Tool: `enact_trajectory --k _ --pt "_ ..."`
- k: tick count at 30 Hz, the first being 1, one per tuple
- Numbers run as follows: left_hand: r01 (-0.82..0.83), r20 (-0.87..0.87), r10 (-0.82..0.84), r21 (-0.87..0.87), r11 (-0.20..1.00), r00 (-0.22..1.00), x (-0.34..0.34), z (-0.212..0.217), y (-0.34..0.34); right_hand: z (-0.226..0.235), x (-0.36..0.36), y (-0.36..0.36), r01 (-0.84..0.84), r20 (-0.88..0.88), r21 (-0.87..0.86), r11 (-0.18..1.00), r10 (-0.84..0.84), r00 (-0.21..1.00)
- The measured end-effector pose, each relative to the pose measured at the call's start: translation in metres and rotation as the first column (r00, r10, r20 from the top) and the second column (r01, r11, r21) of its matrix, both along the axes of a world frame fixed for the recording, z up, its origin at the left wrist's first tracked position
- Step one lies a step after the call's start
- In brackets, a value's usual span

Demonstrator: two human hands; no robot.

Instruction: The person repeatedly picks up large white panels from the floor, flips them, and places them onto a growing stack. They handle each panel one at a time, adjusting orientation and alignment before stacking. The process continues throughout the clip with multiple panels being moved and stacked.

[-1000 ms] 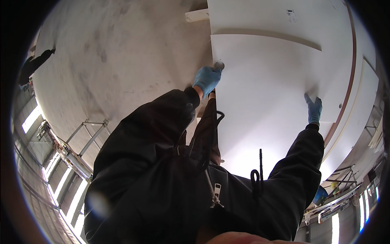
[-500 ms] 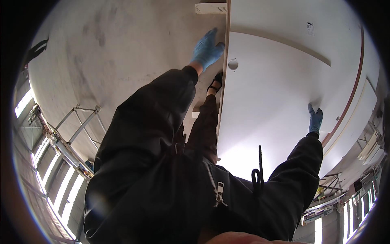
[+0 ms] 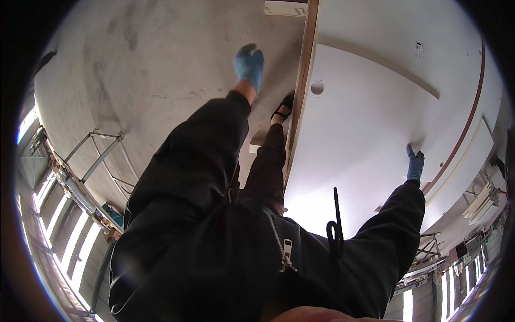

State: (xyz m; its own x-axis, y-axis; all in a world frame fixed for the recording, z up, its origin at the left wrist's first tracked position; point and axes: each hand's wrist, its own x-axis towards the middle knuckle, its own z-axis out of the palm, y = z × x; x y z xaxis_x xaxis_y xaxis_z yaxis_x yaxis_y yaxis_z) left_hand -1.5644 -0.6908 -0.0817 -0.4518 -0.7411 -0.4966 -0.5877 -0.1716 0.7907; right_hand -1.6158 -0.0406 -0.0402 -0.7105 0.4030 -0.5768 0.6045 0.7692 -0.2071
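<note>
Out on the left, the person's left hand [image 3: 249,67], in a blue glove, hangs over the grey floor [image 3: 177,70], clear of the brown side edge [image 3: 305,70] of the board stack; its fingers are blurred, so whether they are curled around anything can't be told. Wide room on that side, a broad stretch of floor running from the glove to the metal frame [image 3: 102,155]! Tighter below: a sandalled foot [image 3: 282,110] sits just beside that brown edge. Across to the right, and here's the white panel [image 3: 365,123], lying on top of a larger white board [image 3: 375,24], its upper edge slanting down rightward, a round hole [image 3: 317,87] near its left side. The gloved right hand [image 3: 414,163], fingers parted and gripping nothing visible, appears to rest on the white surface, near the reddish-brown strip [image 3: 465,131] curving along the right.
</note>
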Motion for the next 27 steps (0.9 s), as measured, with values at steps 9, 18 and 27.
enact_trajectory --k 9,18,27 --pt "0.226 -0.153 -0.216 0.052 0.973 0.964 0.008 -0.002 0.086 0.005 0.000 -0.007 -0.056 -0.022 0.063 0.996 0.057 0.998" --pt "0.483 0.344 -0.626 0.418 0.769 0.700 0.195 0.041 0.194 -0.002 0.007 -0.005 -0.010 -0.109 0.051 0.999 0.015 0.994" --pt "0.394 0.281 -0.721 0.685 0.612 0.633 0.218 0.051 0.193 0.008 0.016 -0.022 -0.034 -0.263 -0.089 0.995 0.010 0.965"
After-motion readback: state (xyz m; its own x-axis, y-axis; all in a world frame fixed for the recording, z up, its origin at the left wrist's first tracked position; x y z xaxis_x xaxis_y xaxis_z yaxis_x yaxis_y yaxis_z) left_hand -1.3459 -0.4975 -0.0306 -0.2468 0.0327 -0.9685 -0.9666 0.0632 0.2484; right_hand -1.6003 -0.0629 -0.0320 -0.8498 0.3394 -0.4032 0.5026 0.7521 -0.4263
